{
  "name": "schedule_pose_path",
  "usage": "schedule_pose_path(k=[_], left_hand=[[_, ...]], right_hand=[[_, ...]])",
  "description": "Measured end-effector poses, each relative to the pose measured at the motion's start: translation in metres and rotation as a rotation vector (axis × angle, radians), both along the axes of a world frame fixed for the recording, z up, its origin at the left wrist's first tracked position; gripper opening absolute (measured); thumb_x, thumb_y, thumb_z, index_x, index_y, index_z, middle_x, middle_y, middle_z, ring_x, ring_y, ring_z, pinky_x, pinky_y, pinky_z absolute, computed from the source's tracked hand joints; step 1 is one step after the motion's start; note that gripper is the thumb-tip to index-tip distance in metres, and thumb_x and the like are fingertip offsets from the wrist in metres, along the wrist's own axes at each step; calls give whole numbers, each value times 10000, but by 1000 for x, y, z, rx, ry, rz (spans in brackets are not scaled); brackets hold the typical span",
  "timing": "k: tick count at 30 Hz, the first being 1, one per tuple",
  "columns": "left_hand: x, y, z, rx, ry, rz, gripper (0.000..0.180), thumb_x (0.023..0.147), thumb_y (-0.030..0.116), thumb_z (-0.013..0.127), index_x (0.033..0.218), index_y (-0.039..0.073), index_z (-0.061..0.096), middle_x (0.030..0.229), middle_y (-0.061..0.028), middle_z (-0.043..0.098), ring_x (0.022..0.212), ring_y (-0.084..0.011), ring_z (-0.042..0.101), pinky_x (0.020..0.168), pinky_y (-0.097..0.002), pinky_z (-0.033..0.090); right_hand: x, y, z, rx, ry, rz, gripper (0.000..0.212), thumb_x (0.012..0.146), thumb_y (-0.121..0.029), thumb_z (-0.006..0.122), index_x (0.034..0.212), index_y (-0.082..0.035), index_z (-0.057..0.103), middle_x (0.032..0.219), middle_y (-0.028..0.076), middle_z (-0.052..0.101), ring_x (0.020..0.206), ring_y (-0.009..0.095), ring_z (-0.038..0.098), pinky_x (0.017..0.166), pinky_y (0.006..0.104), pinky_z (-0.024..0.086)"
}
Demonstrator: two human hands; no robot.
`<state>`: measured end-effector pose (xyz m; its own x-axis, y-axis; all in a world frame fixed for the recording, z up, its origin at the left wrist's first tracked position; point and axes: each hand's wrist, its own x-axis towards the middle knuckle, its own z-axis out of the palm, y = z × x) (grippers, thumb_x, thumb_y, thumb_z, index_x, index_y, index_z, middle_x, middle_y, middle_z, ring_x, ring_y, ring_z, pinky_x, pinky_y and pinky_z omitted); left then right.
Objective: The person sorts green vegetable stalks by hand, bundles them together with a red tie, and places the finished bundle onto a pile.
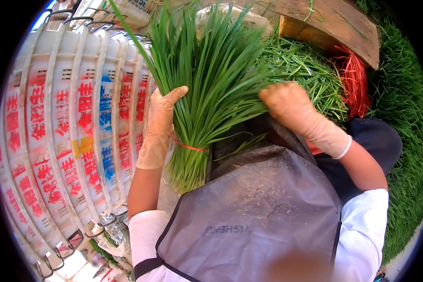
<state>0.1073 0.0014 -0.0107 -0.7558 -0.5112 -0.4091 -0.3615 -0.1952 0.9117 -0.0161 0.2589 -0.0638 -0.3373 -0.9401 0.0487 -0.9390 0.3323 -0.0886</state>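
Observation:
A large bunch of green garlic chives (pixel 207 89) stands in front of me, leaves fanned upward and stems down. A red tie (pixel 191 147) circles it low, near the pale stem ends. My left hand (pixel 162 117), in a stained thin glove, grips the bunch from its left side, thumb over the leaves and the other fingers hidden behind. At the right edge of the leaves, my right hand (pixel 289 103), gloved too, is closed with its fingers curled. What lies inside those fingers is hidden. A few loose blades (pixel 242 146) rest on my dark apron (pixel 268 188) below.
Stacked white plastic crates (pixel 51 122) with red and blue markings rise at my left. Loose chive trimmings (pixel 305 70) lie beyond my right hand, beside hanging red ties (pixel 355 82) and a wooden board (pixel 329 23). More chives (pixel 404 141) are piled along the right.

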Motion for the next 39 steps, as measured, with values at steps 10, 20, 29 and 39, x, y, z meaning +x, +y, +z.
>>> schedule_pose_path(k=[10, 20, 29, 39], left_hand=[[-4, 28, 19, 73, 91, 29, 349, 809, 55, 625, 1152, -7, 603, 1032, -87, 664, 894, -190, 643, 816, -316, 524], [-9, 19, 11, -20, 34, 19, 342, 817, 66, 624, 1150, -9, 608, 1046, -89, 664, 900, -179, 640, 818, -310, 519], [-10, 16, 8, 31, 76, 4, 330, 815, 47, 610, 1137, -26, 604, 1053, -108, 660, 916, -192, 645, 825, -318, 527], [-10, 10, 3, 38, 67, 44, 309, 804, 31, 635, 1109, -16, 614, 1010, -88, 669, 863, -173, 652, 790, -299, 531]], right_hand=[[-43, 36, 93, -584, 161, -186, 273, 786, -112, 647, 1057, -101, 610, 904, 86, 607, 851, 274, 595, 744, 385, 483], [23, -13, 33, -416, -708, -337, 229, 819, -236, 697, 944, -48, 662, 758, 91, 632, 655, 206, 596, 597, 335, 464], [38, -40, 41, -310, -1294, -376, 314, 798, -298, 725, 906, -7, 679, 605, 18, 488, 580, 99, 436, 527, 283, 368], [37, -40, 40, -321, -1504, -361, 190, 806, -175, 684, 854, -5, 613, 650, -32, 506, 628, 56, 435, 568, 243, 370]])
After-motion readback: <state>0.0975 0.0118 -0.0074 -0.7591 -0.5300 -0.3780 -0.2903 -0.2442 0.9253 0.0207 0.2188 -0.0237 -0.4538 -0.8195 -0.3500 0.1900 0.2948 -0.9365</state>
